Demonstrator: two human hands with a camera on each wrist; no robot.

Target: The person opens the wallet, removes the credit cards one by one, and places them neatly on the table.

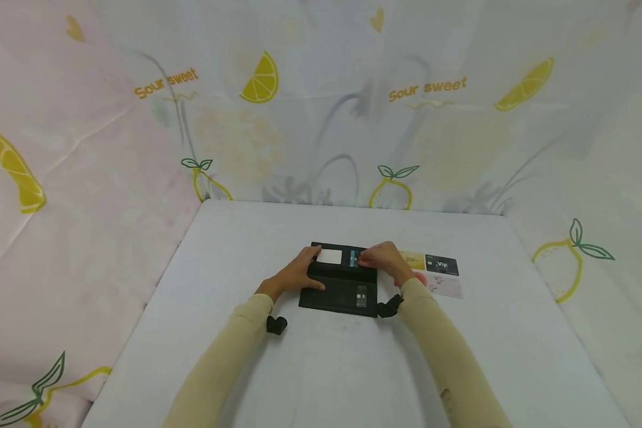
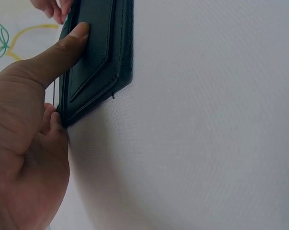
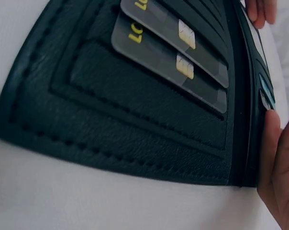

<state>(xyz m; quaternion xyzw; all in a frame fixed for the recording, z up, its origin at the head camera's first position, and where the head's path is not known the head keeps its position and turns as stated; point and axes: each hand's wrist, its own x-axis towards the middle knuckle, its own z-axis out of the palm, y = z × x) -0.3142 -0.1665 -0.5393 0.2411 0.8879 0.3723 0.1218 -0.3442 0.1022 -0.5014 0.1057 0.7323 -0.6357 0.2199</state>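
Wallet [image 1: 331, 294] lies open on white table [image 1: 331, 368]; left hand [image 1: 296, 270] spread wide on wallet's left side, thumb on near panel; right hand [image 1: 387, 260] fingertips at blue card [image 1: 352, 259] in wallet's far panel, can't tell if pinching; loose cards [image 1: 441, 265] right of wallet

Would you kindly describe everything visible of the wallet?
The wallet, dark, stitched and leather-looking, lies open on the white table. Its near half holds two chip cards; its far half shows a white panel and blue card. The left hand grips its left side; the right hand touches its far half.
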